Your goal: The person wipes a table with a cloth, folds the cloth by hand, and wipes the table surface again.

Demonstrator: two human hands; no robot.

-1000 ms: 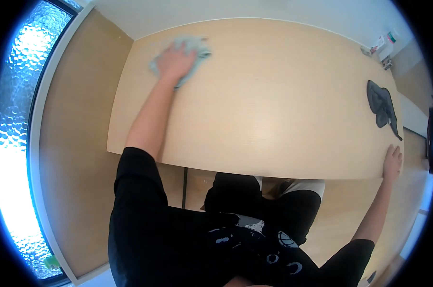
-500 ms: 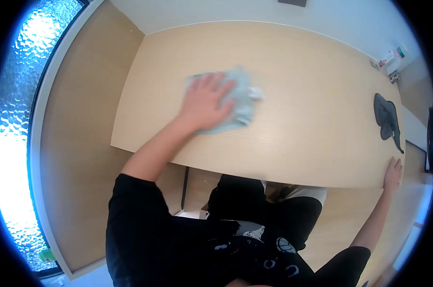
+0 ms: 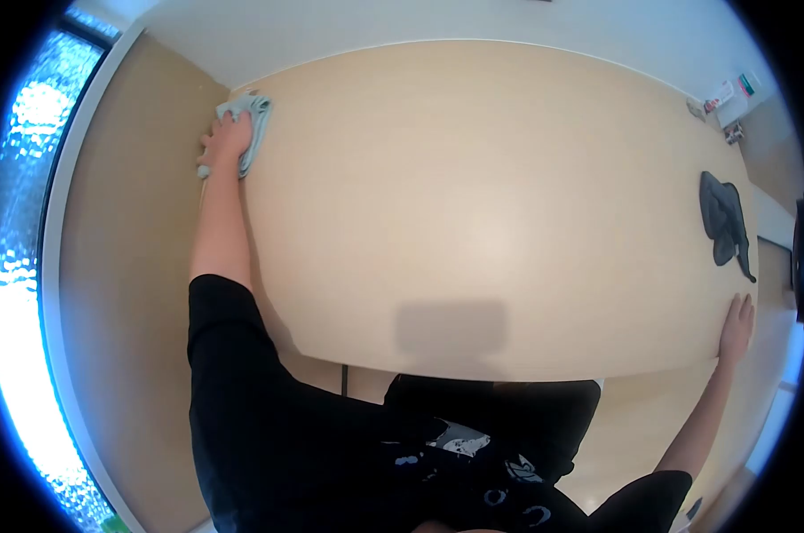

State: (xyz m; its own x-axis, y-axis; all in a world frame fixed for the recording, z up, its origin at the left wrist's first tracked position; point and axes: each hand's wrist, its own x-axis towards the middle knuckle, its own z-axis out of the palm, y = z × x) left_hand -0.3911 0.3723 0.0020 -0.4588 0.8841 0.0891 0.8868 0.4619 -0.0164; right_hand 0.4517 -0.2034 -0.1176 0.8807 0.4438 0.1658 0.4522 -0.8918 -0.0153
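My left hand (image 3: 228,142) presses a pale blue-green cloth (image 3: 259,111) into the far left corner of the light wood tabletop (image 3: 473,186). The cloth is bunched, partly hidden under my palm, and a bit of it pokes out near the wrist against the side panel. At the right front corner, my right hand (image 3: 736,329) lies flat on the table's edge with its fingers stretched out, holding nothing. Just beyond it rests a limp dark grey item (image 3: 723,218), perhaps a folded cloth or gloves.
A wooden side panel (image 3: 126,240) rises along the left, beside a bright textured window (image 3: 29,293). In the back right corner stand a few small items, among them a white bottle-like container (image 3: 735,105). A white wall closes off the back.
My left hand has slid the cloth from the left-middle of the tabletop to its far left corner. My body leans further forward. The right hand stays at the right edge.
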